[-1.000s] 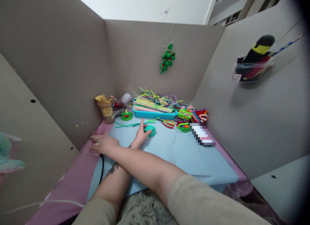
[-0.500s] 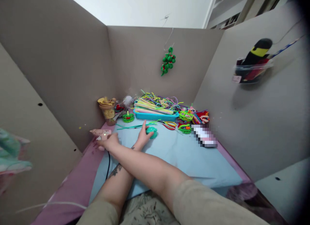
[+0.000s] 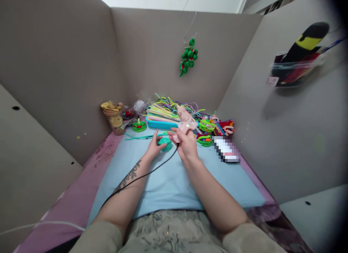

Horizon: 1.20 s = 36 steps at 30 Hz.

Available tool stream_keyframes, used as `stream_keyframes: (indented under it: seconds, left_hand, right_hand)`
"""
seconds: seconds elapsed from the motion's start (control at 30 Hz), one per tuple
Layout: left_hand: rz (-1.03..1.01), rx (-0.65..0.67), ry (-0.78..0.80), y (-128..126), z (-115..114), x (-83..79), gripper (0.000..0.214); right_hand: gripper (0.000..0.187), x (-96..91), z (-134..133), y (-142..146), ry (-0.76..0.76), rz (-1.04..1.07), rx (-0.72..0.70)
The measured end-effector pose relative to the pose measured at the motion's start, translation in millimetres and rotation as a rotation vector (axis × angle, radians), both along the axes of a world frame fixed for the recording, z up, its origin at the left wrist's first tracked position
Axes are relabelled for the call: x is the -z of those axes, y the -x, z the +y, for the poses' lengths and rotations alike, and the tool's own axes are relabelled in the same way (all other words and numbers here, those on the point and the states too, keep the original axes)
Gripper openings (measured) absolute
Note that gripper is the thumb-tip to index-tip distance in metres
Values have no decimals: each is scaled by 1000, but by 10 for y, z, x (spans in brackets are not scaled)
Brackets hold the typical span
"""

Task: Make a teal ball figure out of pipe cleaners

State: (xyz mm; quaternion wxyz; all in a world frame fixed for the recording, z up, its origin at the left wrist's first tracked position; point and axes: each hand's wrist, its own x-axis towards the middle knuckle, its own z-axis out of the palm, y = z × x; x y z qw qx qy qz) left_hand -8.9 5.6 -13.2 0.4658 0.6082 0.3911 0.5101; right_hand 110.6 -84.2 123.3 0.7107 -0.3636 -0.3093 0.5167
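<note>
My right hand (image 3: 187,144) is wrapped round the handle of a pink glue gun (image 3: 187,123), held up over the table with its nozzle pointing up and away. A black cord (image 3: 152,170) runs from the handle across my left forearm. My left hand (image 3: 154,147) grips a turquoise fuzzy piece (image 3: 165,144) between thumb and fingers, low over the blue cloth (image 3: 168,184). Part of that piece is hidden by the fingers. Turquoise pipe cleaners (image 3: 133,137) lie just beyond my left hand.
Behind stands a blue tray (image 3: 160,123) heaped with pipe cleaners. Finished green pieces (image 3: 139,126) and a phone (image 3: 226,149) lie around it. A brown cup (image 3: 114,117) stands at the left. Grey partitions enclose three sides; a green ornament (image 3: 189,57) hangs at the back.
My right hand has lifted the glue gun from the left edge and carried it right, uncrossing my arms. My left hand keeps the turquoise piece. The view has shifted slightly.
</note>
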Motion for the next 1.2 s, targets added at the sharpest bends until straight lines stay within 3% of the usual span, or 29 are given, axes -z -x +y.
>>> stream_keyframes:
  seconds: [0.07, 0.17, 0.3, 0.4, 0.63, 0.87, 1.2]
  left_hand:
    - [6, -26, 27, 26, -20, 22, 89]
    - [26, -35, 3, 55, -34, 30, 63]
    - [37, -7, -14, 63, -46, -12, 41]
    - [-23, -22, 27, 50, -61, -45, 37]
    - [-37, -34, 49, 25, -43, -4, 47]
    - [-15, -30, 56, 26, -54, -12, 50]
    - [5, -19, 56, 52, -58, -25, 52]
  right_hand:
    - [38, 282, 27, -278, 60, -73, 103]
    - [39, 648, 75, -496, 87, -163, 146]
    - [43, 875, 68, -536, 105, -312, 36]
    - [46, 908, 25, -527, 142, -401, -76]
    - [29, 895, -88, -588, 290, -534, -279]
    - [26, 917, -148, -570, 311, -659, -220]
    - [23, 1005, -101, -597, 255, -649, -207]
